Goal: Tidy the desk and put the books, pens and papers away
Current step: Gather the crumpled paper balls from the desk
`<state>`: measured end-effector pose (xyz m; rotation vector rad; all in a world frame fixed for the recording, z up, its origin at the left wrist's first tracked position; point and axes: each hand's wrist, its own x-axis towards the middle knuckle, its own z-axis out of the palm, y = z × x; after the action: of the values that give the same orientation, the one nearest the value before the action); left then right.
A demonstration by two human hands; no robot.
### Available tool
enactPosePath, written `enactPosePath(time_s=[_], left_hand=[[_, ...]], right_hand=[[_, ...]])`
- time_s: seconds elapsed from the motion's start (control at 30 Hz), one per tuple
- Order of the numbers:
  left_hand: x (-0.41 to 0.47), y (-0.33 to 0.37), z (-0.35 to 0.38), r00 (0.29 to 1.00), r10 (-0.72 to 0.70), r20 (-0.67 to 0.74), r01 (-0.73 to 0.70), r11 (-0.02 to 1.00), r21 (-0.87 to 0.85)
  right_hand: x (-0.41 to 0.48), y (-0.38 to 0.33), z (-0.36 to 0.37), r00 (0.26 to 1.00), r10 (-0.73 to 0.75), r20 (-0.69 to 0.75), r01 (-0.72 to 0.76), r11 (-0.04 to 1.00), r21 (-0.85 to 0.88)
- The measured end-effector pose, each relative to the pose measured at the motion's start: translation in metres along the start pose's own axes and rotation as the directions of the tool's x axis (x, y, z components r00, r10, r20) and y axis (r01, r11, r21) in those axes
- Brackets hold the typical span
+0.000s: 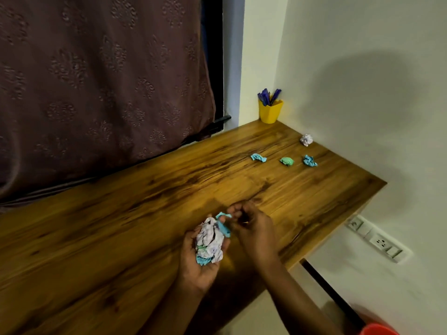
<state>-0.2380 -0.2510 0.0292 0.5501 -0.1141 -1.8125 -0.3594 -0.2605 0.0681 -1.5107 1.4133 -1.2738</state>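
Risk, paper bundle (pixel 209 240): overfilled; crumpled balls are heaped above the palm, so a ball is likely to roll off onto the tabletop (pixel 145 213) if the palm tilts.
Risk, blue scrap (pixel 225 229): it lies on the bundle's outer edge, not wedged in, and may slip off once released.
Risk, loose papers: a blue ball (pixel 258 157), green ball (pixel 287 161), second blue ball (pixel 309 161) and white ball (pixel 306 140) lie well apart at the far end. Reaching for them with the load held may spill it.
Pose, left hand (pixel 193 274): palm up over the near tabletop, fingers cupped round the bundle.
Pose, right hand (pixel 254 228): just beside the bundle, fingertips curled and pinching the blue scrap's upper end; motion blur hides the detail.
Pens (pixel 267 96): upright in the yellow cup (pixel 270 113), far corner.
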Motion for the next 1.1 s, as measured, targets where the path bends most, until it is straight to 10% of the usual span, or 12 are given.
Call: enactPosePath(time_s=[0.37, 0.53, 0.63, 0.93, 1.1], left_hand=[[0.034, -0.028, 0.034, 0.997, -0.03, -0.064, 0.033, 0.998, 0.051], [0.082, -0.026, 0.06, 0.99, 0.069, -0.126, -0.049, 0.986, 0.157], [0.111, -0.032, 0.071, 0.973, 0.134, -0.186, -0.125, 0.99, 0.06], [0.175, -0.065, 0.095, 0.904, 0.245, -0.349, -0.258, 0.966, 0.011], [0.19, -0.074, 0.094, 0.903, 0.266, -0.338, -0.281, 0.96, 0.004]], right_hand=[[0.021, 0.023, -0.029, 0.982, -0.152, 0.108, 0.186, 0.772, -0.607], [0.1, 0.039, -0.073, 0.978, -0.008, 0.209, 0.052, 0.977, -0.209], [0.168, 0.074, -0.084, 0.998, -0.036, 0.047, 0.05, 0.93, -0.365], [0.288, 0.149, -0.078, 0.949, -0.025, 0.314, 0.232, 0.731, -0.642], [0.284, 0.139, -0.087, 0.98, -0.037, 0.194, 0.104, 0.93, -0.351]])
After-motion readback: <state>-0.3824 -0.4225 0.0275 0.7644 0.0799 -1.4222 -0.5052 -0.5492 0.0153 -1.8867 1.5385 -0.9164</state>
